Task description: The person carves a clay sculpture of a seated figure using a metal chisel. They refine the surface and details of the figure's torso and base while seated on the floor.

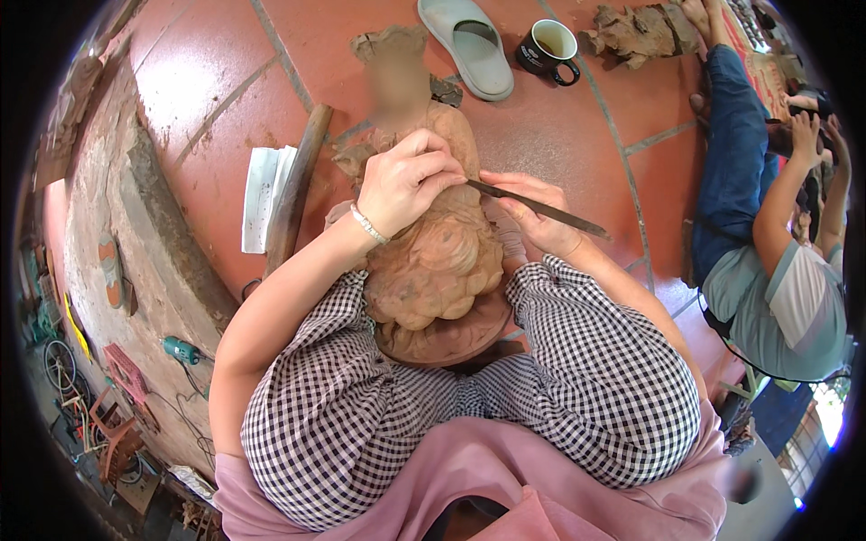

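Observation:
A reddish-brown carved wooden figure (424,284) stands between my knees; its lower part is cut in rounded, bulging forms, and its upper end is blurred. Across its right side runs a long, dark, flat file (566,216). My left hand (408,185), with a pale bracelet at the wrist, pinches the file's left end over the carving. My right hand (538,215) is closed round the middle of the file, thumb on the near side, while the other end sticks out to the right. My checked trousers frame the carving on both sides.
On the red tiles ahead are a grey slipper (474,50), a black mug (548,52) with drink and a rough wood chunk (640,36). A wooden bar (298,180) and folded paper (262,200) lie left, beside a big wooden slab (153,207). Another person (767,298) sits right.

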Action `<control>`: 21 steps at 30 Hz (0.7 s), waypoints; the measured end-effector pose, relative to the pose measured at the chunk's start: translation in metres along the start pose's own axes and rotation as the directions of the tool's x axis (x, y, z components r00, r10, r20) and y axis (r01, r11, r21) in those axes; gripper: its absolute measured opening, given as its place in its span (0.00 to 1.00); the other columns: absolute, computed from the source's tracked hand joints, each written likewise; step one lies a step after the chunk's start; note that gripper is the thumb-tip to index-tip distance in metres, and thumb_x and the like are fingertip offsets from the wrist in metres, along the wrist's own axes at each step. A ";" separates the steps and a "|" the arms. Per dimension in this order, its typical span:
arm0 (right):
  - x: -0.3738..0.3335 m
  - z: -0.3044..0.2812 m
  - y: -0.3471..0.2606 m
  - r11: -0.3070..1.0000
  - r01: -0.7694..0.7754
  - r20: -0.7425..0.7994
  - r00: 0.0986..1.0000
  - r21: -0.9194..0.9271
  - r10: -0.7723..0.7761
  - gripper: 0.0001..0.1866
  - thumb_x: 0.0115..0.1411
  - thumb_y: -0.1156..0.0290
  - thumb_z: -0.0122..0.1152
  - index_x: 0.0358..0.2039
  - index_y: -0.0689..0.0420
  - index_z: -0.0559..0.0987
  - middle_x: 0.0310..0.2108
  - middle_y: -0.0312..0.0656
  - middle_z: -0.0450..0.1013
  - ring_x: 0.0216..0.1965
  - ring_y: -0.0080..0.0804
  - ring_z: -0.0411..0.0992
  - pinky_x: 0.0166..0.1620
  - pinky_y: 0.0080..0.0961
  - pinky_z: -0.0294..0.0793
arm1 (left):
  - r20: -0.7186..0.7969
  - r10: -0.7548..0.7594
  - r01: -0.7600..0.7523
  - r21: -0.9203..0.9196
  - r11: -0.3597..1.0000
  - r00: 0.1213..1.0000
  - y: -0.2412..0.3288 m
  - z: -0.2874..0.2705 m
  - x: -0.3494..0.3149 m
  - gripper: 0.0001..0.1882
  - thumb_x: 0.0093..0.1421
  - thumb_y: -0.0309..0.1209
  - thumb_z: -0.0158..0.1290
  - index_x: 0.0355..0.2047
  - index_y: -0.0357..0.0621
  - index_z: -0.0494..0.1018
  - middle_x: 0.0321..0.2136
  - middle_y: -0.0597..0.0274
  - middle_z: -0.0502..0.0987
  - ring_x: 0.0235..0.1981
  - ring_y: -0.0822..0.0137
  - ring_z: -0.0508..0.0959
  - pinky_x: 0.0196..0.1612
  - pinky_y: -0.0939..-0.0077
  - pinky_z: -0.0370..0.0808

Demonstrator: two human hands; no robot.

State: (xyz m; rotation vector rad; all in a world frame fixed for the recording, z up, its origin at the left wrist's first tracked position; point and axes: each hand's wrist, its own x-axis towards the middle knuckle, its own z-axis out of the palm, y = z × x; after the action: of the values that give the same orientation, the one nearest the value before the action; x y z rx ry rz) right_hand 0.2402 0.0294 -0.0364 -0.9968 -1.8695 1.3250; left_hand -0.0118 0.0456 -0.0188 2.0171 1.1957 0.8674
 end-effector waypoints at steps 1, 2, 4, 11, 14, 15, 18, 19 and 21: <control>0.000 0.001 -0.002 1.000 0.005 -0.012 1.000 -0.011 -0.006 0.14 0.61 0.72 0.62 0.47 0.64 0.81 0.52 0.50 0.76 0.52 0.39 0.76 0.54 0.29 0.76 | -0.018 0.000 0.001 0.046 0.999 1.000 0.001 0.000 0.001 0.05 0.53 0.24 0.64 0.30 0.40 0.81 0.33 0.62 0.75 0.30 0.67 0.77 0.33 0.75 0.74; 0.000 0.002 -0.004 1.000 0.011 -0.024 1.000 -0.024 -0.011 0.15 0.61 0.73 0.62 0.47 0.64 0.81 0.51 0.50 0.76 0.52 0.39 0.76 0.54 0.29 0.76 | -0.017 0.010 -0.010 0.003 1.000 1.000 -0.001 0.001 0.000 0.05 0.53 0.24 0.64 0.30 0.41 0.81 0.33 0.62 0.76 0.29 0.68 0.77 0.32 0.74 0.74; -0.003 0.005 -0.008 0.996 0.051 -0.032 0.998 -0.073 -0.054 0.15 0.62 0.72 0.62 0.48 0.64 0.81 0.51 0.49 0.77 0.51 0.39 0.76 0.53 0.29 0.76 | -0.016 0.032 -0.033 -0.084 0.996 0.999 -0.005 0.000 -0.004 0.05 0.53 0.24 0.64 0.30 0.41 0.81 0.33 0.63 0.76 0.29 0.68 0.77 0.32 0.74 0.73; 0.001 0.005 -0.007 0.999 0.008 -0.039 0.999 -0.040 -0.010 0.14 0.61 0.71 0.63 0.46 0.64 0.82 0.51 0.49 0.76 0.51 0.39 0.76 0.52 0.29 0.77 | -0.047 0.010 -0.011 -0.025 1.000 0.999 -0.004 0.001 -0.003 0.05 0.53 0.23 0.64 0.31 0.41 0.81 0.32 0.63 0.76 0.27 0.69 0.76 0.31 0.76 0.72; -0.002 0.010 -0.012 0.996 0.044 -0.059 0.997 -0.082 -0.049 0.13 0.61 0.73 0.63 0.44 0.63 0.82 0.50 0.49 0.77 0.49 0.39 0.77 0.51 0.28 0.77 | -0.039 0.014 -0.018 -0.107 0.994 0.999 -0.007 0.001 -0.007 0.05 0.53 0.23 0.64 0.31 0.41 0.81 0.32 0.63 0.76 0.25 0.70 0.75 0.30 0.77 0.72; -0.005 0.011 -0.015 0.991 0.070 -0.054 0.996 -0.111 -0.076 0.12 0.61 0.73 0.63 0.44 0.63 0.83 0.50 0.49 0.77 0.49 0.38 0.77 0.50 0.28 0.77 | -0.017 0.049 -0.051 -0.174 0.983 0.999 -0.013 0.000 -0.012 0.05 0.53 0.23 0.64 0.31 0.41 0.81 0.32 0.63 0.76 0.25 0.70 0.74 0.30 0.77 0.71; 0.000 0.007 -0.013 0.991 0.056 -0.036 0.997 -0.120 -0.061 0.12 0.61 0.72 0.64 0.43 0.63 0.83 0.49 0.49 0.77 0.48 0.38 0.78 0.49 0.28 0.78 | -0.006 0.011 -0.011 -0.114 0.993 1.000 -0.008 -0.003 -0.009 0.04 0.53 0.26 0.64 0.30 0.44 0.81 0.32 0.64 0.76 0.28 0.67 0.77 0.32 0.74 0.75; 0.004 0.005 -0.011 0.993 0.037 -0.030 0.999 -0.110 -0.040 0.12 0.60 0.72 0.64 0.43 0.63 0.83 0.50 0.49 0.77 0.48 0.37 0.78 0.49 0.28 0.78 | -0.014 -0.025 0.025 -0.050 0.998 1.000 -0.006 -0.005 -0.007 0.03 0.54 0.28 0.64 0.30 0.45 0.82 0.32 0.65 0.77 0.29 0.66 0.79 0.33 0.73 0.77; 0.005 0.004 -0.013 0.993 0.029 -0.041 0.999 -0.114 -0.034 0.12 0.59 0.73 0.65 0.42 0.63 0.83 0.50 0.47 0.77 0.48 0.37 0.78 0.48 0.28 0.79 | -0.014 -0.035 0.034 -0.054 0.998 0.999 -0.008 -0.003 -0.005 0.03 0.53 0.27 0.64 0.30 0.44 0.82 0.32 0.64 0.77 0.30 0.66 0.79 0.33 0.73 0.76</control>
State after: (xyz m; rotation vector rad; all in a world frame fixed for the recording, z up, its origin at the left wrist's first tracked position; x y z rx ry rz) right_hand 0.2315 0.0288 -0.0254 -1.0407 -1.9381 1.1814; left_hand -0.0200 0.0444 -0.0247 1.9449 1.1998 0.8899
